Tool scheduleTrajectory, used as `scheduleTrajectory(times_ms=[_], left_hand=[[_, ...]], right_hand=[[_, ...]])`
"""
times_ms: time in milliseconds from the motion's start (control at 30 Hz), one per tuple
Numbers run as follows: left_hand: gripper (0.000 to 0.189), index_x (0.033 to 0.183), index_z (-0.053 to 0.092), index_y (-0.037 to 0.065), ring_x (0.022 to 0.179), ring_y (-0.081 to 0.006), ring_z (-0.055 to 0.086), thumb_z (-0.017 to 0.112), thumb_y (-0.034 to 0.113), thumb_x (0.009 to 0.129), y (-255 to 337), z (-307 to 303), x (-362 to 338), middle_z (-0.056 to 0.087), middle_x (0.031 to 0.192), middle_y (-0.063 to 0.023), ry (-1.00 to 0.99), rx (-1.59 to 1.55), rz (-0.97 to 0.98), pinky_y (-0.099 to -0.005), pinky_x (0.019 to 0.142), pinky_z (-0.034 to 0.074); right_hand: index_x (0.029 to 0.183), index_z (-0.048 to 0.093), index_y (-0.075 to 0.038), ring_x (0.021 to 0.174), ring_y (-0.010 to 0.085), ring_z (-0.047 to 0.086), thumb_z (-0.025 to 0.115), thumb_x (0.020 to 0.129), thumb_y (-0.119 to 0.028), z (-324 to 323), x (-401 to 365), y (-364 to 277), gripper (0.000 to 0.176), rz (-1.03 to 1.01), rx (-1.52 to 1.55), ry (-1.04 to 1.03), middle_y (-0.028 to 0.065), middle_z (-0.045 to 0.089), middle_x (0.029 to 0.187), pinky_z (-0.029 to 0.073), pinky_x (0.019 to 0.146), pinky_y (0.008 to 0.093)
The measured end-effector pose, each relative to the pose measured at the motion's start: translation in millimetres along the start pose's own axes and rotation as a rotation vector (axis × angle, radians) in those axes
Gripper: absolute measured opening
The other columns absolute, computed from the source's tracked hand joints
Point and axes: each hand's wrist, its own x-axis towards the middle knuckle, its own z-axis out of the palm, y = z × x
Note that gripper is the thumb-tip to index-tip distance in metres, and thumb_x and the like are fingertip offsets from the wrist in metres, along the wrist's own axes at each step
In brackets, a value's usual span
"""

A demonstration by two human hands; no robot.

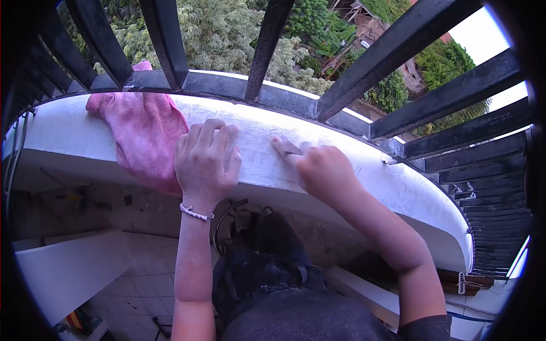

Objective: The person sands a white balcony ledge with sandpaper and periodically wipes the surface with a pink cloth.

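Note:
My left hand [207,162] rests on top of a curved white ledge [256,136], its fingers bent over the surface and the thumb apart. Pale dust coats its skin, and a white braided bracelet [196,212] circles the wrist. Just left of it a pink cloth [145,133] drapes over the ledge, close against the hand. My right hand [318,165] presses on the ledge farther right, index finger extended and the other fingers curled in. Something small and dark shows between its fingers, too blurred to name. Scuffs and whitish smears mark the ledge around both hands.
A black metal railing [216,84] with slanted bars runs along the ledge's far side. Trees [210,34] stand beyond it. Below are a tiled floor [142,284], a white low wall [74,267] and a round metal frame [219,227] near my legs.

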Motion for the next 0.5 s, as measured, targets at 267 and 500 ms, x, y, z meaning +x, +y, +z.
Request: scheduleTrajectory(times_ms=[267, 500], left_hand=[[0.035, 0.114, 0.071, 0.015, 0.109, -0.0243, 0.060, 0.070, 0.027, 0.082, 5.7, 0.1, 0.3, 0.063, 0.114, -0.0031, -0.024, 0.020, -0.020, -0.0423, 0.091, 0.045], [0.032, 0.114, 0.071, 0.016, 0.108, -0.0247, 0.059, 0.069, 0.030, 0.085, 1.6, 1.8, -2.2, 0.063, 0.114, -0.0034, 0.003, 0.013, 0.006, -0.0433, 0.090, 0.044]], right_hand=[[0.150, 0.058, -0.009, 0.068, 0.0293, 0.073, 0.061, 0.090, -0.007, 0.8, -1.6, 1.5, 0.060, 0.034, -0.042, -0.091, 0.0121, 0.068, 0.078, 0.061, 0.062, 0.0423], [0.147, 0.060, -0.006, 0.070, 0.0308, 0.075, 0.060, 0.090, -0.006, -17.9, -45.0, 8.9, 0.057, 0.051, 0.077, -0.167, 0.0133, 0.072, 0.084, 0.061, 0.062, 0.0437]])
